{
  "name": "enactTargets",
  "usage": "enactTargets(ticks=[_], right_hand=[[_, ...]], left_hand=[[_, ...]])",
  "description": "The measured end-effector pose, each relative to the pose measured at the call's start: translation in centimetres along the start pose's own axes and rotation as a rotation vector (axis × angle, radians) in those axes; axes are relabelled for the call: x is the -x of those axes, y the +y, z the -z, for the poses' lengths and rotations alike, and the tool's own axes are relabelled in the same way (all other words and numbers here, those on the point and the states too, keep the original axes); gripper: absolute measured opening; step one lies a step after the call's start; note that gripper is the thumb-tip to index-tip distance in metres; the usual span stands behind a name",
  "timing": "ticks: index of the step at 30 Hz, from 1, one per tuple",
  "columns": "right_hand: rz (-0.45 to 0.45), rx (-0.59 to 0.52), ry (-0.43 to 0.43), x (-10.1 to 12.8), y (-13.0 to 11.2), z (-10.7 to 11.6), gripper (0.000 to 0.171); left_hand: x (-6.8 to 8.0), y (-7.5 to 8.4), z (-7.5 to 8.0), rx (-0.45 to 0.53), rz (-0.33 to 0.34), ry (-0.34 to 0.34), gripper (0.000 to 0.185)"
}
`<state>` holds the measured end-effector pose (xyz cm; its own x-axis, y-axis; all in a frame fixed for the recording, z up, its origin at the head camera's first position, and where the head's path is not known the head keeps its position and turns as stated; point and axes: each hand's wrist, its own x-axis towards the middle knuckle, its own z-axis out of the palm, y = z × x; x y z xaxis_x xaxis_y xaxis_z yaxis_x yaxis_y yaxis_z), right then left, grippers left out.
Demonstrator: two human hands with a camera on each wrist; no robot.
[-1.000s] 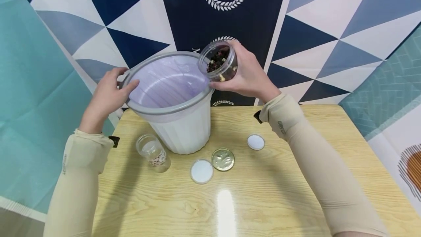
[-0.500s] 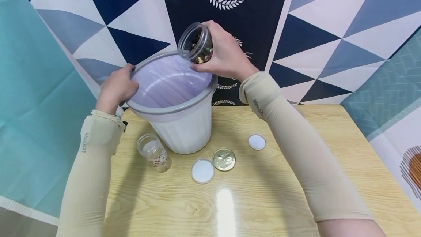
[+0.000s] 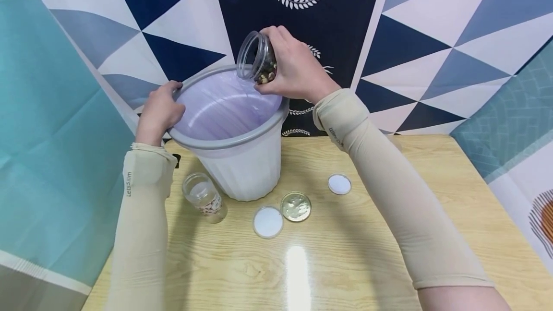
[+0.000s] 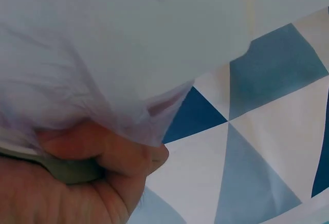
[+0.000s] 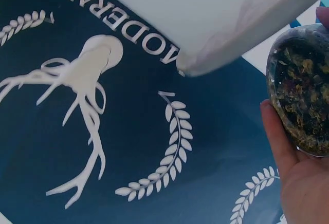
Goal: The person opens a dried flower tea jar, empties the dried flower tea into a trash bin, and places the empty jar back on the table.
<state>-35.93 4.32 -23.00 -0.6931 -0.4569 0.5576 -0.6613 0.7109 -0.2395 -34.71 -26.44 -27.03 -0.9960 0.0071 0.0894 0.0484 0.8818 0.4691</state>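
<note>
A white ribbed bin with a grey rim and a pale purple liner stands tilted at the back of the wooden table. My left hand grips its left rim, fingers curled over the liner's edge. My right hand holds a clear open jar of dark dried bits, tipped with its mouth toward the bin's far rim. In the right wrist view the jar rests against my palm beside the bin's white wall.
On the table stand a small clear jar left of the bin, two white lids and a gold lid. A patterned blue and white cloth hangs behind.
My right hand lifted the jar from the bin's right rim up and left, tipping its mouth over the opening. My left hand closed more firmly on the rim.
</note>
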Motion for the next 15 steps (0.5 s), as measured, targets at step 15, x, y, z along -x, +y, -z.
enactTargets(ticks=[15], right_hand=[[0.057,0.231,-0.019,-0.80,-0.54,0.31,0.083]], left_hand=[[-0.02,0.52,-0.13,-0.081,0.034,0.023,0.070]])
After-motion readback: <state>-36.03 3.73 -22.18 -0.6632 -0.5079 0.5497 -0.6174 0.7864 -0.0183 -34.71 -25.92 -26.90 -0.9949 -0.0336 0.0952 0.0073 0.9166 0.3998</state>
